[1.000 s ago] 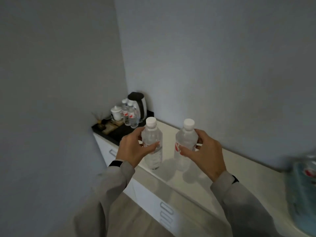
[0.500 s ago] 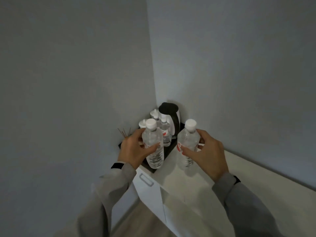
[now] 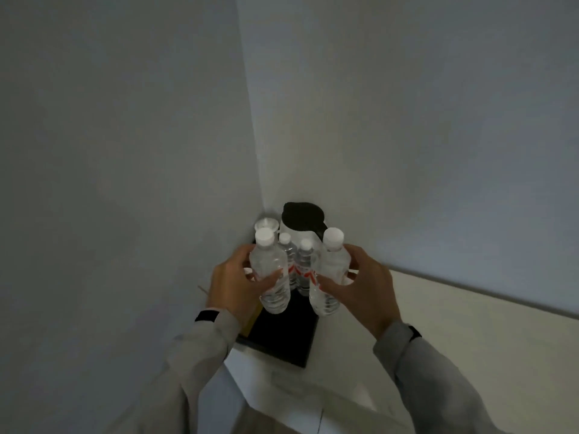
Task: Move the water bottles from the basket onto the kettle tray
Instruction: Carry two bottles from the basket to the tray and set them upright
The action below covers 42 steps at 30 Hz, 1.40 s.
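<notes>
Two bottles (image 3: 296, 261) already stand on the tray (image 3: 282, 336); the left hand (image 3: 233, 285) and right hand (image 3: 365, 285) each grasp another bottle above it, not yet set down.

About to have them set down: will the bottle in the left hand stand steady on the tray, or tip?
Probably a bit tippy: the bottle in the left hand is tall and narrow, capped, apparently full. The thin ribbed plastic likely flexes under the left hand. The black tray looks flat, with two bottles already standing close behind, so a nudge could topple them.
</notes>
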Tool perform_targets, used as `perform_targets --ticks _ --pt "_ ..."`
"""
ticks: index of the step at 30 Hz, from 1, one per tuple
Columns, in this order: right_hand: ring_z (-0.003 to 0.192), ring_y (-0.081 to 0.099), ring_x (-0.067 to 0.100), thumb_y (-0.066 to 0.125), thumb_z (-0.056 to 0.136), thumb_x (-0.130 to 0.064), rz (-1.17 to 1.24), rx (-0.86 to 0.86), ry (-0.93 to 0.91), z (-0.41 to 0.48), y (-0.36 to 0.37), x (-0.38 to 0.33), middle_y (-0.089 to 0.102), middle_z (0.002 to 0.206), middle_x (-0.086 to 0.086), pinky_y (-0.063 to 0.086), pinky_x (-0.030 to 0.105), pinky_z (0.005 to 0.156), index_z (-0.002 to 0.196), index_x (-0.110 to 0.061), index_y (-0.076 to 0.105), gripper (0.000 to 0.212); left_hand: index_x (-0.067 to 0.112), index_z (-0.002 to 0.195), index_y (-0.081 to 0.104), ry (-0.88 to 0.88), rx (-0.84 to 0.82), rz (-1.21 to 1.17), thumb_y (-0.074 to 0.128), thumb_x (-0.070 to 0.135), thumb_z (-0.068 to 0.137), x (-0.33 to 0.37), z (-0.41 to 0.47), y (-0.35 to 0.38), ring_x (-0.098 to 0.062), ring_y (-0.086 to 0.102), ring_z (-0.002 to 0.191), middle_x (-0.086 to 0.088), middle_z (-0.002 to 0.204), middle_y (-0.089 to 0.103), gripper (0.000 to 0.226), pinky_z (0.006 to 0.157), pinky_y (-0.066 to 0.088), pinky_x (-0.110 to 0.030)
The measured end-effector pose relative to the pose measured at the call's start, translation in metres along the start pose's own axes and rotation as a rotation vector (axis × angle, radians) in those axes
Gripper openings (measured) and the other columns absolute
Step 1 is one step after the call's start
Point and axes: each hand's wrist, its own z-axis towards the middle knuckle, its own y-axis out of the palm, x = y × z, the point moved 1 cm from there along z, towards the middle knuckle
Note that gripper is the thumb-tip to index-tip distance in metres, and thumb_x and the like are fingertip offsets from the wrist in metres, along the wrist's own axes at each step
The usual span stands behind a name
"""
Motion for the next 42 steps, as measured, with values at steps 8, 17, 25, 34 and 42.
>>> perform_targets --ticks 8,17,25,34,42 --pt "0.101 0.067 0.015 0.085 0.069 -0.043 -0.085 0.113 0.208 -0.001 0.063 -0.017 0.071 0.115 -0.001 0.056 0.036 0.089 0.124 -0.018 0.059 0.066 0.035 0.121 0.057 -0.04 -0.223 -0.103 0.085 0.039 0.068 -0.074 0.041 0.0 -0.008 0.065 0.099 0.01 0.112 0.068 0.061 0.084 0.055 -0.024" --pt "0.099 0.067 0.012 0.084 0.068 -0.046 -0.096 0.119 0.382 0.002 0.106 0.023 0.071 0.111 -0.007 0.057 0.038 0.086 0.122 -0.027 0.056 0.064 0.06 0.101 0.051 -0.119 -0.353 -0.102 0.085 0.046 0.063 -0.118 0.056 0.035 0.011 0.062 0.088 0.029 0.097 0.063 0.053 0.075 0.053 -0.012" --pt "0.102 0.067 0.021 0.081 0.07 -0.045 -0.122 0.08 0.506 0.015 0.14 0.055 0.071 0.111 -0.001 0.055 0.041 0.085 0.119 -0.026 0.055 0.059 0.044 0.121 0.052 -0.213 -0.447 -0.153 0.084 0.049 0.059 -0.144 0.063 0.065 -0.021 0.064 0.112 0.003 0.119 0.068 0.07 0.094 0.055 -0.047" --pt "0.104 0.066 0.026 0.08 0.072 -0.042 -0.131 0.076 0.531 0.027 0.159 0.075 0.071 0.113 0.003 0.053 0.04 0.086 0.122 -0.021 0.054 0.06 0.043 0.111 0.052 -0.192 -0.417 -0.138 0.084 0.044 0.066 -0.148 0.067 0.076 -0.017 0.065 0.103 0.008 0.109 0.067 0.055 0.09 0.056 -0.044" --pt "0.105 0.066 0.027 0.08 0.072 -0.042 -0.107 0.105 0.534 0.032 0.169 0.083 0.07 0.115 0.004 0.053 0.04 0.086 0.122 -0.021 0.053 0.061 0.027 0.109 0.058 -0.187 -0.367 -0.136 0.086 0.039 0.068 -0.15 0.07 0.085 -0.015 0.065 0.096 0.005 0.102 0.068 0.051 0.083 0.054 -0.033"
